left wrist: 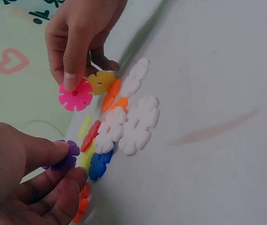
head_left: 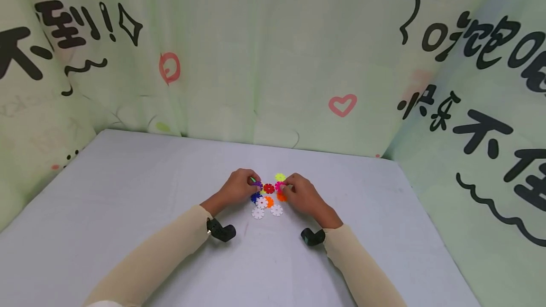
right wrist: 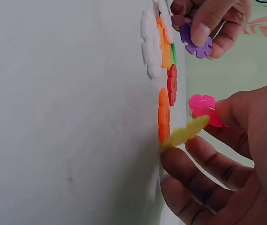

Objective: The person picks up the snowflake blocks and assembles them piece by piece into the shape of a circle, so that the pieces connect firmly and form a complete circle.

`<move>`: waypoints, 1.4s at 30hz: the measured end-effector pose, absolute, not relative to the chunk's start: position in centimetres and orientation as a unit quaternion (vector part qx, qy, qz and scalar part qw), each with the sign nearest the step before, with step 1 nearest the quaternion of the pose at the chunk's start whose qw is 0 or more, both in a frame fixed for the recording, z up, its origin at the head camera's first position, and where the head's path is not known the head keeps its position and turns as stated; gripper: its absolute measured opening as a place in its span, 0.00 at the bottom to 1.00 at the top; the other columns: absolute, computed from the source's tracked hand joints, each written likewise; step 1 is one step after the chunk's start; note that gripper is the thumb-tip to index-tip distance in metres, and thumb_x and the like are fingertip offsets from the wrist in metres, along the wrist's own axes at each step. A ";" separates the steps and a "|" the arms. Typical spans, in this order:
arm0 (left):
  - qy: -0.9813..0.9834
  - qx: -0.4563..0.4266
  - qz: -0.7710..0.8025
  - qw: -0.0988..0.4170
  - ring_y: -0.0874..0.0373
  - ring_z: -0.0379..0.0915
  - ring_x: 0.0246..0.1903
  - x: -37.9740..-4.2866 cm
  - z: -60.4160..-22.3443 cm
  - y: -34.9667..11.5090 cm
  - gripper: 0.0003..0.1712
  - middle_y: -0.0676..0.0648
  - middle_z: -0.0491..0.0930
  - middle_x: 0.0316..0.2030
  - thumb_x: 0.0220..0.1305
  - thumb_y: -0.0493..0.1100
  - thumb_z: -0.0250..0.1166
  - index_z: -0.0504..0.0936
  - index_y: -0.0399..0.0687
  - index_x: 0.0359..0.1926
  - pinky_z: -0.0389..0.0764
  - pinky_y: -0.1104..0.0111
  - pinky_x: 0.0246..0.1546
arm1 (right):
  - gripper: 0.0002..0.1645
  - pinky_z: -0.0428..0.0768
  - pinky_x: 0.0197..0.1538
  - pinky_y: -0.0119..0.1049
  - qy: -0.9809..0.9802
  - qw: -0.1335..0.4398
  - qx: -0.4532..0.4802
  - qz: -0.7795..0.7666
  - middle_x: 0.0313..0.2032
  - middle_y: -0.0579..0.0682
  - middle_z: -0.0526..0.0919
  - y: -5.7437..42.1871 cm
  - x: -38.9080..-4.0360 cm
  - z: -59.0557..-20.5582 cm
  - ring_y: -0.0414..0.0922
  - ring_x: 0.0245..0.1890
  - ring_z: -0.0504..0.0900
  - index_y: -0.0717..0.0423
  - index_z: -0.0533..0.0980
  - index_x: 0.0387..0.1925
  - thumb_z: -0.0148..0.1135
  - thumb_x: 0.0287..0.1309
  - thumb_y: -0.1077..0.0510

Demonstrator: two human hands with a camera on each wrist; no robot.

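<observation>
Between thumb and fingers my left hand point(head_left: 239, 186) pinches a purple notched snowflake disc point(right wrist: 195, 43), raised over the table. Opposite it, my right hand point(head_left: 300, 194) grips a pink snowflake disc point(left wrist: 75, 95) by its edge. A yellow disc point(right wrist: 186, 132) sits at an angle against the pink one, just beside my right fingertips. On the table between the two hands lies a red disc point(head_left: 268, 188). Nearer to me are a blue disc point(left wrist: 100, 164), orange discs point(right wrist: 164, 117) and several white discs point(head_left: 276, 210), some overlapping.
The discs lie on a white-covered table point(head_left: 179, 165). Beyond the hands is a bright yellow disc point(head_left: 279, 176). Pale green curtains point(head_left: 294, 60) with black writing and red shapes hang behind the table and along its sides.
</observation>
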State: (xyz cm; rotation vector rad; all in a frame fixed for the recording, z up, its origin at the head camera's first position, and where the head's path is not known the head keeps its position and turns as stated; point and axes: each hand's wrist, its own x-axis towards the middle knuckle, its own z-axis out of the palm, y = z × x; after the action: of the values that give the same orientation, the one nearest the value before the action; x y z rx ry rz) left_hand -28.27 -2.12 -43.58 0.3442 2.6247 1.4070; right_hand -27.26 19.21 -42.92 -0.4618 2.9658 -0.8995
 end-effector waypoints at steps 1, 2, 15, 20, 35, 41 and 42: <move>0.865 0.110 0.483 0.079 0.54 0.74 0.33 -28.4 -43.6 -2.2 0.10 0.47 0.78 0.33 0.60 0.34 0.68 0.82 0.40 0.43 0.80 0.69 0.35 | 0.10 0.77 0.40 0.37 0.945 0.002 -0.145 -0.292 0.41 0.51 0.78 19.2 -27.2 -42.9 0.46 0.36 0.73 0.60 0.82 0.42 0.60 0.64 0.59; 0.854 0.102 0.502 0.089 0.54 0.75 0.33 -28.5 -43.6 -2.3 0.10 0.47 0.78 0.33 0.60 0.34 0.68 0.82 0.40 0.43 0.81 0.69 0.35 | 0.10 0.78 0.40 0.37 0.944 0.001 -0.142 -0.296 0.40 0.51 0.78 19.1 -27.2 -42.8 0.46 0.35 0.74 0.60 0.81 0.43 0.60 0.64 0.59; 0.781 0.033 0.606 0.145 0.55 0.81 0.34 -28.4 -43.3 -2.6 0.16 0.42 0.79 0.38 0.62 0.34 0.67 0.82 0.37 0.51 0.82 0.69 0.36 | 0.10 0.80 0.42 0.36 0.934 0.000 -0.151 -0.324 0.38 0.49 0.83 18.9 -27.3 -42.5 0.45 0.36 0.77 0.60 0.82 0.45 0.64 0.63 0.61; 0.778 0.027 0.610 0.148 0.55 0.81 0.34 -28.2 -43.1 -2.6 0.16 0.43 0.81 0.41 0.63 0.35 0.66 0.82 0.37 0.52 0.82 0.69 0.36 | 0.11 0.81 0.41 0.35 0.931 -0.008 -0.151 -0.333 0.35 0.49 0.82 18.6 -27.2 -42.3 0.44 0.34 0.77 0.59 0.82 0.45 0.64 0.61 0.64; 0.743 0.024 0.644 0.181 0.55 0.80 0.33 -28.0 -43.1 -2.6 0.14 0.42 0.83 0.38 0.67 0.36 0.62 0.82 0.35 0.52 0.81 0.70 0.38 | 0.09 0.82 0.42 0.35 0.896 -0.053 -0.178 -0.403 0.37 0.49 0.84 18.2 -26.6 -42.1 0.45 0.36 0.83 0.59 0.81 0.42 0.66 0.59 0.66; 0.724 0.023 0.662 0.193 0.55 0.79 0.32 -28.1 -43.2 -2.9 0.14 0.42 0.82 0.39 0.67 0.36 0.61 0.81 0.34 0.52 0.81 0.70 0.38 | 0.07 0.82 0.41 0.34 0.881 -0.054 -0.179 -0.435 0.36 0.49 0.84 17.9 -26.5 -42.1 0.44 0.36 0.84 0.60 0.81 0.40 0.66 0.59 0.65; 0.720 0.024 0.665 0.194 0.56 0.79 0.31 -28.1 -43.2 -2.9 0.14 0.42 0.82 0.39 0.67 0.36 0.61 0.81 0.34 0.52 0.81 0.70 0.38 | 0.06 0.82 0.41 0.34 0.881 -0.054 -0.177 -0.436 0.36 0.49 0.84 17.8 -26.6 -42.1 0.44 0.36 0.84 0.60 0.81 0.39 0.67 0.58 0.65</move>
State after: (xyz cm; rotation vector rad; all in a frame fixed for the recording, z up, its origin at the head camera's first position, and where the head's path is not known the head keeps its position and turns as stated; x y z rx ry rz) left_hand -28.11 -2.92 -43.20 0.0676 2.0200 1.8651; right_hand -26.56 17.77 -42.15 -0.5746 2.8665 -1.4201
